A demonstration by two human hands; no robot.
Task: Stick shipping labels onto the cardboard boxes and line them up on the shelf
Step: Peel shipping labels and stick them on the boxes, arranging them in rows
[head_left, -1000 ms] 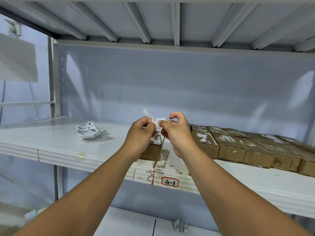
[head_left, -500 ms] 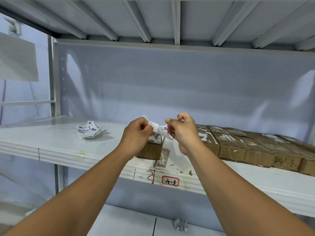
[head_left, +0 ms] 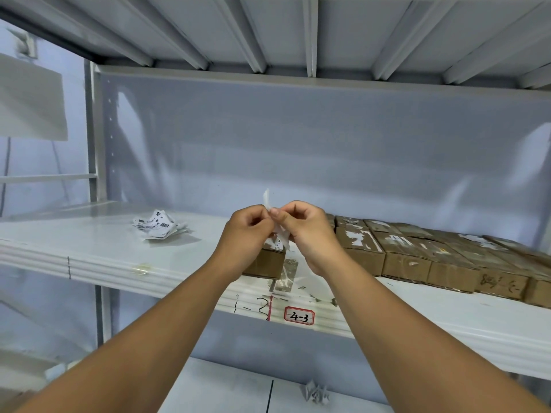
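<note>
Two hands, spread apart half a second ago with the shipping label stretched between them, now meet fingertip to fingertip just above the lone cardboard box on the shelf. The left hand and right hand both pinch the label, probably peeling its backing, so nothing is stuck yet. Its long axis stands near upright, one end poking up, the other hanging toward that box.

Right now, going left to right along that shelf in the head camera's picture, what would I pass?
The crumpled labels, left hand, the label pinched between both hands, right hand, row of cardboard boxes.
</note>
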